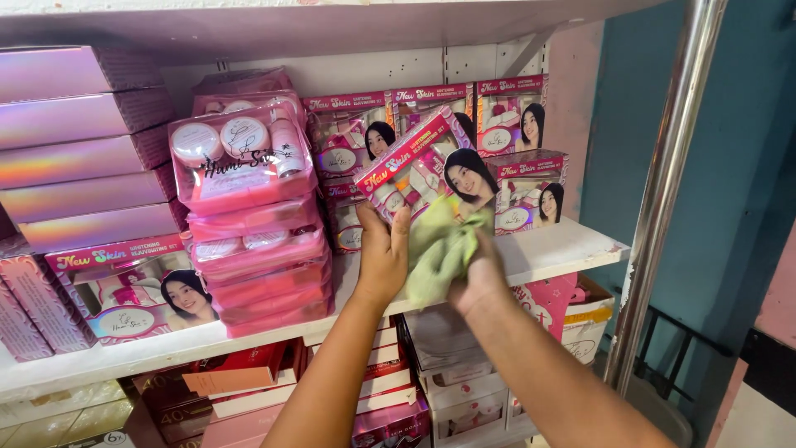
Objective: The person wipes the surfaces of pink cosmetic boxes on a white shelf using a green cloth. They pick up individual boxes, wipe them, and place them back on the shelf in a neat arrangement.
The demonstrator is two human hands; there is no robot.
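Shop stockroom or store: white shelves [547, 249] crammed with stacked pink cosmetic gift boxes [257, 249], left to center frame.

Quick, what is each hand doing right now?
Left hand: closed on the pink box, holding it up by its lower edge.
Right hand: closed on the green cloth, pressing it against the box.

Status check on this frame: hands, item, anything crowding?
Left hand grips pink box, tilted off shelf. Right hand presses green cloth against it. Boxed sets close behind, pink stack to the left.
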